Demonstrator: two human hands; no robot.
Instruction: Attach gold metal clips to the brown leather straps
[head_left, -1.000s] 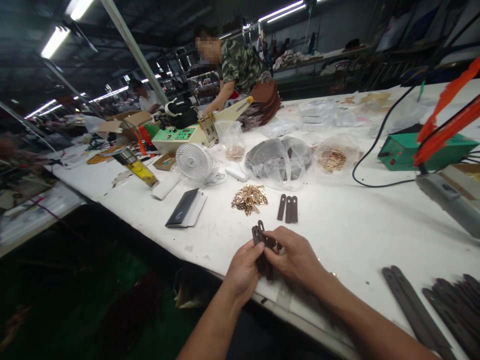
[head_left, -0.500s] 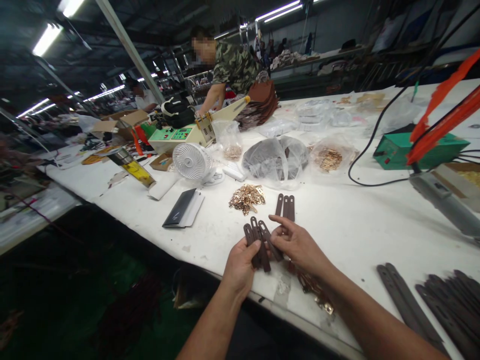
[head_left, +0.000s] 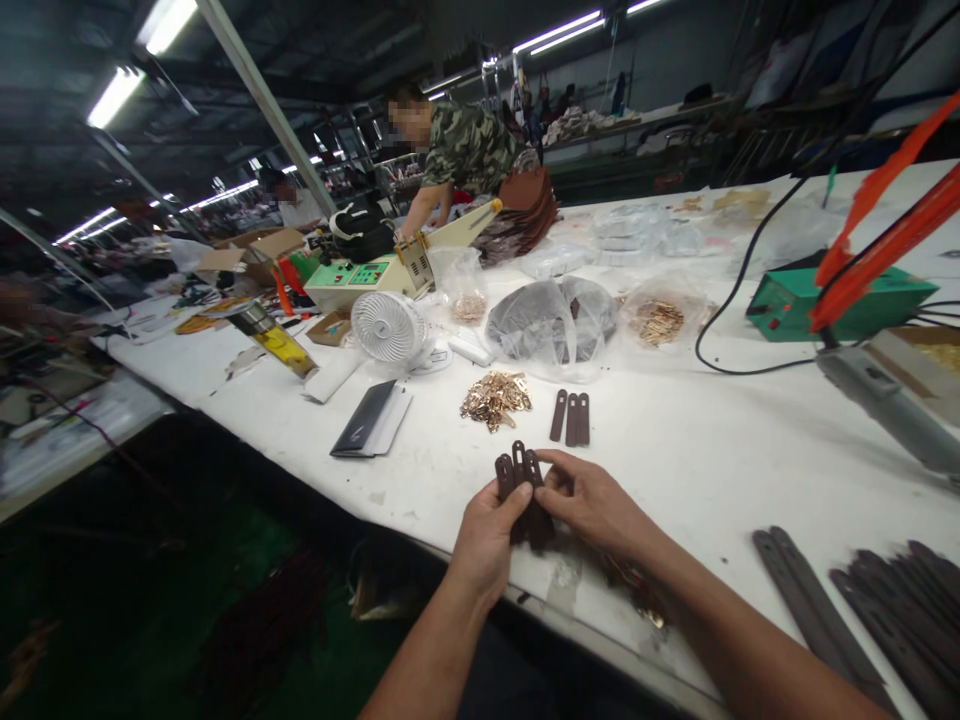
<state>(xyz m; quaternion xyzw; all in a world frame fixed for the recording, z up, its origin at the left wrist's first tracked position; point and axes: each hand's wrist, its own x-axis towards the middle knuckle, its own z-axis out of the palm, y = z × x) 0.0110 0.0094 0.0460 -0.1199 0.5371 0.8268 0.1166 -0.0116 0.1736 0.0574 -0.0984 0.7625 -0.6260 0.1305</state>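
Several dark brown leather straps point(head_left: 535, 522), each with a slot near its rounded end, are fanned in my left hand point(head_left: 484, 540), whose thumb presses across them. My right hand point(head_left: 589, 497) is closed at the right edge of the bunch, thumb and fingers on the rightmost strap. Just beyond my hands lie three short brown straps point(head_left: 573, 418) side by side on the white table. To their left is a heap of gold metal pieces point(head_left: 495, 399). More gold pieces point(head_left: 651, 612) lie below my right forearm, partly hidden by it.
Longer brown straps point(head_left: 896, 620) lie at the lower right. Behind are a white fan point(head_left: 386, 328), a notebook point(head_left: 369, 420), plastic bags point(head_left: 551, 325), a green box point(head_left: 840, 300) with a cable, and a grey-handled tool point(head_left: 892, 400). A co-worker point(head_left: 469, 145) leans over the table behind a machine.
The rightmost strap, tilted away from the others before, now lies closer alongside them. My right hand has moved slightly down, its extended index finger now bent nearer the bunch.
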